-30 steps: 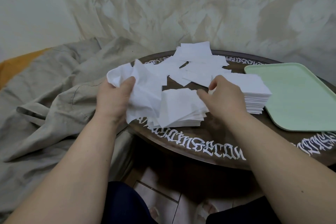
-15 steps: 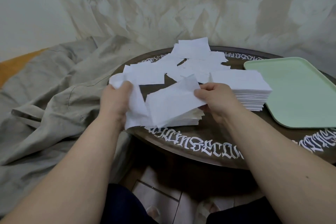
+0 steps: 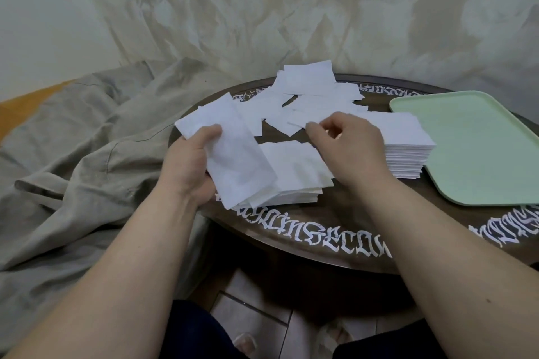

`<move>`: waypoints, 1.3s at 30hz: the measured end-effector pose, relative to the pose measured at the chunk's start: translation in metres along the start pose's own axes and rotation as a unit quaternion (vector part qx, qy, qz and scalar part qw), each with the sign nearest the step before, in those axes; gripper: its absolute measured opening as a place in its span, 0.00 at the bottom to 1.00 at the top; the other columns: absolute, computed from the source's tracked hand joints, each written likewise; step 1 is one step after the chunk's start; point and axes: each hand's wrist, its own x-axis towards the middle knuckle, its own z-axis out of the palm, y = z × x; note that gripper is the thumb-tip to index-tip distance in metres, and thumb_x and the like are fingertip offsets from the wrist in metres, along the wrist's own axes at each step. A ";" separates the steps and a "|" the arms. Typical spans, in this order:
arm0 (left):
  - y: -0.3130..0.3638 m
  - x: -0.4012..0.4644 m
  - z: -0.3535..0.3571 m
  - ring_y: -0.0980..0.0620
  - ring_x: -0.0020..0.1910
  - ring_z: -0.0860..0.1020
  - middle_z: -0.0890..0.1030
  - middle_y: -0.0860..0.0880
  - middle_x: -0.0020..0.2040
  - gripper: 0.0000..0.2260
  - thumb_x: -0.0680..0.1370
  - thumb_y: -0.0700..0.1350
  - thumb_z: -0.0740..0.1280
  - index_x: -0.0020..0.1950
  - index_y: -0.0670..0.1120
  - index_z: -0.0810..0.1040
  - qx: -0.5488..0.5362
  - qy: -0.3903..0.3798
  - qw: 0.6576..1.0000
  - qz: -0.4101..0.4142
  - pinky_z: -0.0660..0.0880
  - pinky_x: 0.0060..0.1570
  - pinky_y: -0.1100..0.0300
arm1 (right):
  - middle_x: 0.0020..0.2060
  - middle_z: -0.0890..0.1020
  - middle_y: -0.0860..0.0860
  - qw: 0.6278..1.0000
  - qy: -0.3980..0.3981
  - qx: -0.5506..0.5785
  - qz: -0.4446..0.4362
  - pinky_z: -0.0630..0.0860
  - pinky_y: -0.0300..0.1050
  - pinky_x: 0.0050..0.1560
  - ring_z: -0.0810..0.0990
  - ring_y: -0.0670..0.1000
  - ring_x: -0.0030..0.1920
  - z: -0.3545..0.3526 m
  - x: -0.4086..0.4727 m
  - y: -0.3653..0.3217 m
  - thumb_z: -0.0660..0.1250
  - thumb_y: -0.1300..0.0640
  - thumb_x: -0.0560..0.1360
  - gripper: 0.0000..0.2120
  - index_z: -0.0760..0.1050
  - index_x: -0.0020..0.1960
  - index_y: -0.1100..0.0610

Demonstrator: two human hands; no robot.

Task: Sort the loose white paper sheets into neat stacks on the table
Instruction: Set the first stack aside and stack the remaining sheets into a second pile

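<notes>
My left hand [image 3: 189, 163] grips a bundle of white paper sheets [image 3: 236, 154] over the left edge of the round dark table [image 3: 335, 227], thumb on top. Beside the bundle a low stack of sheets [image 3: 303, 172] lies on the table. My right hand [image 3: 353, 148] reaches over the table's middle, its curled fingertips pinching the edge of a loose sheet [image 3: 309, 114]. More loose sheets [image 3: 309, 79] lie scattered at the back. A tall neat stack [image 3: 408, 151] stands just right of my right hand, partly hidden by it.
A pale green tray [image 3: 478, 148] lies on the table's right side, close to the tall stack. Crumpled grey-beige cloth [image 3: 87, 160] spreads to the left of the table and hangs behind it. My legs and a tiled floor show below the table's front edge.
My right hand let go of the sheet it held to the bundle and moved back to the loose sheets. The left hand's bundle has flattened and tilted toward the low stack.
</notes>
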 end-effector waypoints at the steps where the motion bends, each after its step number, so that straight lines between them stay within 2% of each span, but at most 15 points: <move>1: 0.000 -0.002 0.003 0.41 0.55 0.81 0.81 0.40 0.58 0.15 0.77 0.37 0.64 0.64 0.39 0.75 -0.005 -0.020 1.000 -0.001 0.77 0.55 0.42 | 0.40 0.81 0.43 0.995 -0.043 0.087 0.007 0.70 0.41 0.42 0.76 0.43 0.41 0.001 -0.003 -0.005 0.68 0.44 0.72 0.11 0.80 0.46 0.52; 4: -0.003 -0.009 0.017 0.41 0.57 0.80 0.79 0.39 0.60 0.14 0.78 0.37 0.63 0.63 0.39 0.74 -0.017 -0.095 0.995 0.015 0.77 0.56 0.44 | 0.45 0.84 0.46 0.935 -0.231 0.265 0.044 0.74 0.40 0.53 0.80 0.43 0.45 0.009 -0.014 -0.010 0.75 0.51 0.68 0.12 0.81 0.49 0.53; 6: -0.005 -0.011 0.023 0.44 0.56 0.80 0.81 0.42 0.56 0.11 0.77 0.37 0.63 0.60 0.41 0.76 -0.011 -0.114 0.993 0.042 0.77 0.57 0.47 | 0.37 0.83 0.51 0.931 -0.228 0.284 0.029 0.74 0.43 0.46 0.79 0.47 0.38 0.014 -0.013 -0.005 0.74 0.60 0.69 0.04 0.80 0.40 0.58; 9: -0.007 -0.001 0.021 0.54 0.48 0.79 0.81 0.53 0.48 0.06 0.76 0.39 0.68 0.49 0.51 0.77 0.118 -0.036 0.986 0.112 0.76 0.51 0.55 | 0.26 0.74 0.41 0.981 0.029 0.174 -0.084 0.66 0.38 0.34 0.69 0.41 0.28 0.011 0.001 0.000 0.69 0.61 0.71 0.08 0.76 0.35 0.53; 11: -0.009 0.006 0.015 0.56 0.46 0.78 0.78 0.53 0.50 0.06 0.76 0.45 0.70 0.51 0.53 0.76 0.189 0.041 0.974 0.117 0.75 0.44 0.59 | 0.31 0.77 0.40 0.973 0.145 0.079 -0.163 0.68 0.34 0.36 0.71 0.41 0.30 0.007 0.004 0.008 0.68 0.61 0.71 0.05 0.79 0.39 0.53; 12: -0.010 0.009 0.012 0.55 0.43 0.79 0.79 0.51 0.49 0.06 0.77 0.48 0.69 0.52 0.51 0.76 0.202 0.062 0.973 0.092 0.75 0.40 0.61 | 0.36 0.80 0.43 0.969 0.142 0.030 -0.200 0.71 0.35 0.39 0.72 0.41 0.32 0.008 0.003 0.015 0.68 0.62 0.70 0.05 0.81 0.41 0.54; 14: -0.015 0.009 0.007 0.53 0.38 0.81 0.82 0.47 0.45 0.13 0.79 0.55 0.63 0.54 0.46 0.76 0.228 0.053 0.972 0.000 0.76 0.33 0.62 | 0.46 0.82 0.49 0.973 0.031 -0.051 -0.225 0.76 0.45 0.46 0.78 0.46 0.41 0.012 -0.001 0.031 0.69 0.63 0.72 0.06 0.83 0.46 0.55; 17: -0.023 0.006 0.002 0.51 0.33 0.82 0.84 0.45 0.42 0.25 0.80 0.62 0.53 0.54 0.42 0.76 0.268 0.006 0.959 -0.096 0.76 0.29 0.61 | 0.55 0.80 0.48 0.966 -0.116 -0.118 -0.198 0.73 0.44 0.54 0.78 0.50 0.52 0.012 -0.005 0.038 0.66 0.60 0.75 0.09 0.83 0.51 0.53; 19: -0.024 0.008 -0.003 0.52 0.30 0.82 0.84 0.46 0.40 0.23 0.80 0.61 0.57 0.53 0.42 0.77 0.273 0.011 0.958 -0.090 0.75 0.27 0.62 | 0.56 0.78 0.47 0.956 -0.153 -0.151 -0.197 0.72 0.43 0.54 0.77 0.50 0.55 0.010 -0.004 0.035 0.65 0.58 0.75 0.10 0.82 0.54 0.51; 21: -0.024 0.010 -0.009 0.52 0.35 0.83 0.85 0.45 0.44 0.14 0.79 0.50 0.65 0.57 0.41 0.78 0.297 -0.007 0.953 -0.063 0.77 0.31 0.61 | 0.54 0.77 0.46 0.948 -0.176 -0.182 -0.193 0.72 0.44 0.53 0.76 0.51 0.55 0.006 -0.002 0.033 0.66 0.56 0.75 0.11 0.79 0.56 0.50; 24: -0.026 0.011 -0.014 0.52 0.35 0.82 0.84 0.44 0.46 0.14 0.73 0.36 0.70 0.59 0.43 0.78 0.366 -0.028 0.930 -0.004 0.77 0.35 0.60 | 0.46 0.74 0.44 0.957 -0.169 -0.172 -0.163 0.67 0.42 0.47 0.75 0.50 0.50 -0.002 -0.005 0.035 0.67 0.56 0.74 0.08 0.77 0.53 0.50; 27: -0.021 0.008 -0.006 0.56 0.30 0.76 0.83 0.49 0.39 0.14 0.73 0.36 0.71 0.56 0.49 0.78 0.415 -0.009 0.905 0.089 0.75 0.34 0.62 | 0.45 0.77 0.47 0.973 -0.104 -0.138 -0.155 0.65 0.40 0.43 0.71 0.47 0.41 -0.008 -0.012 0.039 0.66 0.58 0.75 0.03 0.77 0.48 0.52; 29: -0.019 0.011 -0.004 0.55 0.30 0.76 0.83 0.49 0.39 0.13 0.73 0.37 0.70 0.56 0.48 0.79 0.436 -0.003 0.892 0.120 0.75 0.36 0.59 | 0.46 0.77 0.47 0.975 -0.088 -0.125 -0.159 0.67 0.41 0.42 0.72 0.47 0.40 -0.008 -0.016 0.042 0.66 0.59 0.75 0.03 0.77 0.48 0.53; 36: -0.036 0.020 -0.016 0.55 0.27 0.76 0.82 0.52 0.36 0.14 0.74 0.38 0.70 0.59 0.46 0.79 0.522 -0.029 0.847 0.101 0.73 0.39 0.58 | 0.45 0.79 0.48 0.976 -0.128 -0.126 -0.120 0.69 0.41 0.45 0.75 0.48 0.45 0.000 -0.017 0.053 0.67 0.56 0.74 0.08 0.77 0.53 0.53; 39: -0.034 0.021 -0.012 0.57 0.25 0.76 0.82 0.52 0.35 0.12 0.74 0.37 0.70 0.55 0.49 0.79 0.520 -0.035 0.846 0.107 0.71 0.31 0.64 | 0.45 0.79 0.46 0.980 -0.132 -0.106 -0.100 0.70 0.40 0.46 0.77 0.47 0.45 0.001 -0.014 0.055 0.68 0.55 0.74 0.10 0.77 0.54 0.52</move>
